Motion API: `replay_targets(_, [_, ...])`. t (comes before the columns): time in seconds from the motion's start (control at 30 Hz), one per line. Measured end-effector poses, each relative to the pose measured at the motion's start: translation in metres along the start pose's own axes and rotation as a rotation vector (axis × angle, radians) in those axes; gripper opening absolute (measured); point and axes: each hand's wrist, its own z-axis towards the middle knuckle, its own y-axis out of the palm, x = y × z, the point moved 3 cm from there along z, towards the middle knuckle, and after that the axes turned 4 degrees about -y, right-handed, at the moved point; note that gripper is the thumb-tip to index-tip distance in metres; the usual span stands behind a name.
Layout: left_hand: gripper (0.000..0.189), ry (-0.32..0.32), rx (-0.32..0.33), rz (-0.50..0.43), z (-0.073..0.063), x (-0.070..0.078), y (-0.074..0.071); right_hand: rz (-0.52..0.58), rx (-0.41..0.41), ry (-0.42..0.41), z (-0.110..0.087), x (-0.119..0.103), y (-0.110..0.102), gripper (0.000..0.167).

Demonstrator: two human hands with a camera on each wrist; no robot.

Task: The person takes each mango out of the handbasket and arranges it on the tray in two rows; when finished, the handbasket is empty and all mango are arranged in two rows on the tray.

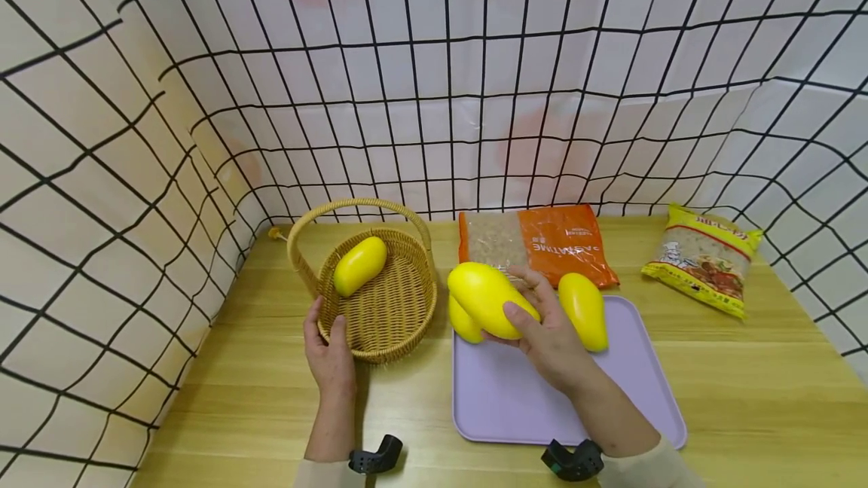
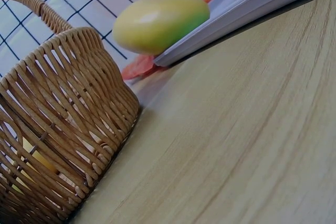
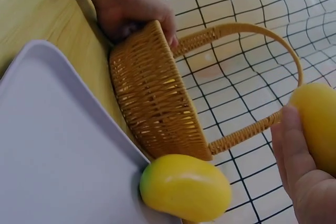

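Gripping a yellow mango (image 1: pixel 491 300) in the right hand (image 1: pixel 552 337), with thumb and fingers bent around it. Held up in the air, over the far left corner of the lilac tray (image 1: pixel 515 407). Holding the near left rim of the round wicker basket (image 1: pixel 388 354) with the left hand (image 1: pixel 332 361), thumb and fingers pinching the rim from both sides.

Inside the basket, against its far left wall, another mango (image 1: pixel 361 266), lying on its side. Over the basket, a tall curved handle (image 1: pixel 366 203). Under the basket and the tray, a wooden table (image 1: pixel 237 390). On the tray's far left corner, poking out past the edge, a mango with a green end (image 1: pixel 465 322), partly behind the held mango in the head view. By the tray's far edge, close to the far right corner, one more mango (image 1: pixel 583 312).

Along the table's back edge, behind the tray, a flat orange pasta bag (image 1: pixel 566 243). Near the table's far right corner, a yellow food bag (image 1: pixel 708 258). Behind everything, a black grid (image 1: pixel 434 96) over pale cloth. Around the wrists, black bands (image 1: pixel 380 456).
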Motion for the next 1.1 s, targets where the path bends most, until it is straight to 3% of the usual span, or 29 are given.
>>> replay_targets(0.1, [0.050, -0.002, -0.002, 0.001, 0.000, 0.000, 0.000, 0.040, -0.027, 0.039, -0.001, -0.004, -0.003, 0.055])
replay_targets(0.27, [0.050, 0.007, 0.000, -0.004, 0.001, 0.001, 0.000, 0.110, -0.031, 0.098, -0.005, -0.006, -0.008, 0.060])
replay_targets(0.47, [0.050, 0.005, -0.003, 0.006, 0.000, 0.000, 0.000, -0.006, 0.045, 0.209, -0.013, 0.000, -0.014, 0.056])
replay_targets(0.6, [0.050, 0.004, -0.005, 0.008, 0.000, 0.000, 0.000, -0.046, -0.030, 0.242, -0.022, 0.003, -0.018, 0.064])
replay_targets(0.77, [0.049, 0.005, -0.005, 0.009, 0.003, -0.003, 0.000, -0.009, -0.120, 0.326, -0.036, 0.009, -0.020, 0.072])
replay_targets(1.1, [0.048, 0.002, -0.004, 0.006, 0.003, -0.004, 0.000, -0.129, -0.181, 0.470, -0.059, 0.035, -0.010, 0.076])
